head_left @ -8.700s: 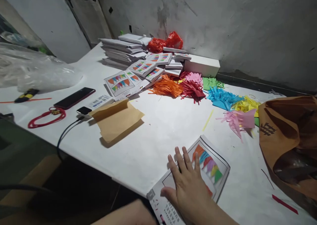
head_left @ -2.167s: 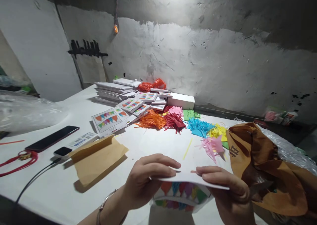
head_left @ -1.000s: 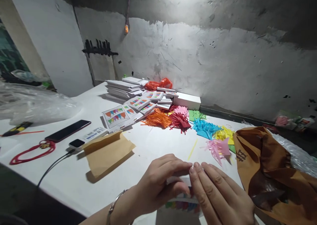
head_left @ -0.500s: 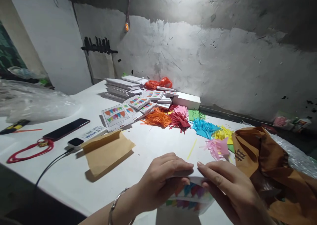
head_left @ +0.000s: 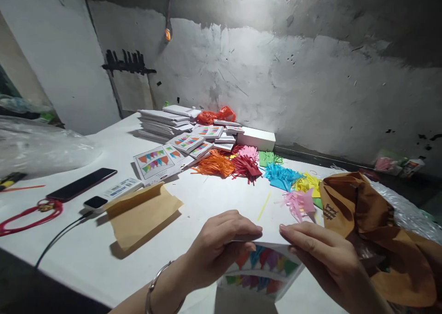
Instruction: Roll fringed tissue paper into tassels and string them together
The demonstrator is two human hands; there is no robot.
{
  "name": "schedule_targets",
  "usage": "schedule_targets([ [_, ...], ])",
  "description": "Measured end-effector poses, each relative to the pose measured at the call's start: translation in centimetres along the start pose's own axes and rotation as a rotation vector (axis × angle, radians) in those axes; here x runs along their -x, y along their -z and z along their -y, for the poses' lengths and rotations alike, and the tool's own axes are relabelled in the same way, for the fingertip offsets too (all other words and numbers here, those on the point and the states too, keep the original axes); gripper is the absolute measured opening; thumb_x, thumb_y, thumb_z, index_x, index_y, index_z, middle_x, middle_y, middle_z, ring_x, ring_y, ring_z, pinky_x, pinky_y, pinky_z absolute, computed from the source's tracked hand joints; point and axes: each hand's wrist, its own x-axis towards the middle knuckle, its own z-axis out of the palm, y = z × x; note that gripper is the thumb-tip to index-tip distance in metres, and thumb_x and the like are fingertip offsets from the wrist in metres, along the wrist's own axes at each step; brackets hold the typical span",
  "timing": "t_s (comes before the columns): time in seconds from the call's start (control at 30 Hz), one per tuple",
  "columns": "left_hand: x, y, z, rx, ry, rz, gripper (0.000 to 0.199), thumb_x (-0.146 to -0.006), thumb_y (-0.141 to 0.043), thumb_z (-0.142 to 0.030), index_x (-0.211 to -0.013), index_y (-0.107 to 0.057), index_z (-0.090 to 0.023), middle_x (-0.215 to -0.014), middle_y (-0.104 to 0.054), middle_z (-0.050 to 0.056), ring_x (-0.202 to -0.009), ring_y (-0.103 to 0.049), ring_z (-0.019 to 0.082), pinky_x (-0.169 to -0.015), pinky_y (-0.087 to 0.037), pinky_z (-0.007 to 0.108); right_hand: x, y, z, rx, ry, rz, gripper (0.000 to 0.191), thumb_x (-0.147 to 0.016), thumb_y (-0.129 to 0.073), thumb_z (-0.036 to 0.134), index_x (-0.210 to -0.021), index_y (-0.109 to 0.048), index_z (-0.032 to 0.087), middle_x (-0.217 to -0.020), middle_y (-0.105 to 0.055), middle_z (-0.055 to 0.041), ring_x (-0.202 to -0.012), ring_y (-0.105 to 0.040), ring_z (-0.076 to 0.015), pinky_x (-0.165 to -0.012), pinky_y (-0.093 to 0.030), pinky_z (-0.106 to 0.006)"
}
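A white card package printed with colourful bunting is held above the near part of the table. My left hand grips its upper left edge, thumb below and fingers on top; a metal bangle circles that wrist. At the upper right edge, my right hand pinches the same package between thumb and fingers. The package's top flap is pale and its printed face is toward me. Just beyond lie a thin yellow strip and a pink fringed paper bundle.
Orange, red, blue and yellow fringed bundles lie farther back, near stacked white cards. Left are a brown envelope, a phone and a cabled device. A brown cloth bag lies right.
The view has shifted slightly, so the table items appear farther left. The fingers of my two hands are a little farther apart on the package, and its printed face shows more clearly.
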Motion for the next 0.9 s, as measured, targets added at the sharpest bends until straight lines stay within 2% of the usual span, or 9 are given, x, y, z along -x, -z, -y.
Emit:
schedule_targets([
  [0.17,-0.3,0.1,0.1,-0.031,-0.01,0.019,0.02,-0.098,-0.057,-0.017,-0.116,-0.062,-0.018,-0.091,-0.072,0.007,-0.076,-0.06,0.016,-0.068,-0.047,0.026,-0.2,1.2,-0.2,0.156,0.024,0.031,0.028,-0.099,-0.052,0.016,-0.125,-0.064,0.016,-0.115,-0.072,-0.0097,-0.107,-0.069,-0.0166,-0.098,-0.054,-0.027],
  [0.27,-0.6,0.0,-0.1,-0.048,-0.027,0.053,0.026,-0.1,-0.052,-0.02,-0.126,-0.058,-0.019,-0.088,-0.071,0.007,-0.077,-0.061,0.017,-0.068,-0.047,0.026,-1.6,1.2,1.2,0.318,0.135,0.091,0.028,-0.097,-0.053,0.012,-0.122,-0.066,0.012,-0.113,-0.073,-0.013,-0.099,-0.071,-0.0229,-0.089,-0.059,-0.036],
  [0.33,-0.5,-0.2,-0.4,-0.056,-0.031,0.068,0.036,-0.103,-0.049,-0.026,-0.138,-0.049,-0.021,-0.087,-0.07,0.006,-0.078,-0.062,0.018,-0.07,-0.049,0.028,-2.8,0.8,2.2,0.316,0.179,0.15,0.03,-0.097,-0.047,0.009,-0.12,-0.067,0.008,-0.109,-0.074,-0.0153,-0.089,-0.073,-0.0232,-0.075,-0.062,-0.033],
  [0.4,-0.2,-0.5,-0.6,-0.044,0.014,0.051,0.048,-0.102,-0.049,-0.04,-0.146,-0.04,-0.023,-0.093,-0.069,0.008,-0.081,-0.065,0.019,-0.073,-0.051,0.029,-3.8,0.4,2.7,0.234,0.157,0.207,0.032,-0.098,-0.044,0.009,-0.12,-0.066,0.007,-0.104,-0.075,-0.015,-0.081,-0.074,-0.0204,-0.066,-0.061,-0.027],
  [0.47,0.2,-1.0,-0.8,0.012,0.094,0.009,0.061,-0.098,-0.051,-0.054,-0.148,-0.036,-0.023,-0.096,-0.068,0.008,-0.079,-0.066,0.018,-0.072,-0.051,0.028,-4.4,0.3,2.7,0.12,0.096,0.264,0.033,-0.099,-0.045,0.011,-0.127,-0.062,0.011,-0.102,-0.074,-0.0118,-0.083,-0.073,-0.0169,-0.068,-0.06,-0.023],
  [0.53,0.5,-1.7,-1.0,0.081,0.161,-0.056,0.063,-0.096,-0.051,-0.058,-0.146,-0.037,-0.022,-0.09,-0.067,0.006,-0.07,-0.063,0.016,-0.065,-0.05,0.025,-4.5,0.5,2.3,0.03,0.048,0.301,0.037,-0.1,-0.046,0.011,-0.135,-0.057,0.015,-0.103,-0.074,-0.0086,-0.087,-0.073,-0.0135,-0.073,-0.058,-0.018],
  [0.7,0.4,-3.3,-1.2,0.121,0.221,-0.197,0.041,-0.098,-0.057,-0.034,-0.135,-0.05,-0.018,-0.076,-0.063,0.002,-0.057,-0.054,0.011,-0.056,-0.044,0.022,-3.7,0.8,1.1,-0.022,0.019,0.337,0.041,-0.098,-0.051,0.011,-0.138,-0.055,0.021,-0.11,-0.073,-0.0077,-0.093,-0.073,-0.0132,-0.079,-0.058,-0.017],
  [0.8,0.2,-3.6,-1.4,0.154,0.218,-0.22,0.046,-0.093,-0.061,-0.025,-0.137,-0.051,-0.019,-0.077,-0.065,0.003,-0.055,-0.051,0.01,-0.054,-0.042,0.021,-3.7,0.7,0.8,-0.088,-0.006,0.341,0.044,-0.098,-0.053,0.012,-0.14,-0.053,0.027,-0.113,-0.073,-0.006,-0.094,-0.073,-0.0137,-0.08,-0.058,-0.018],
  [0.9,0.3,-3.6,-1.5,0.225,0.228,-0.194,0.061,-0.089,-0.062,-0.02,-0.145,-0.041,-0.022,-0.084,-0.067,0.004,-0.059,-0.054,0.011,-0.055,-0.044,0.022,-4.1,0.9,0.8,-0.133,-0.025,0.364,0.045,-0.099,-0.051,0.014,-0.141,-0.053,0.03,-0.11,-0.073,-0.0045,-0.09,-0.073,-0.0128,-0.079,-0.059,-0.018],
])
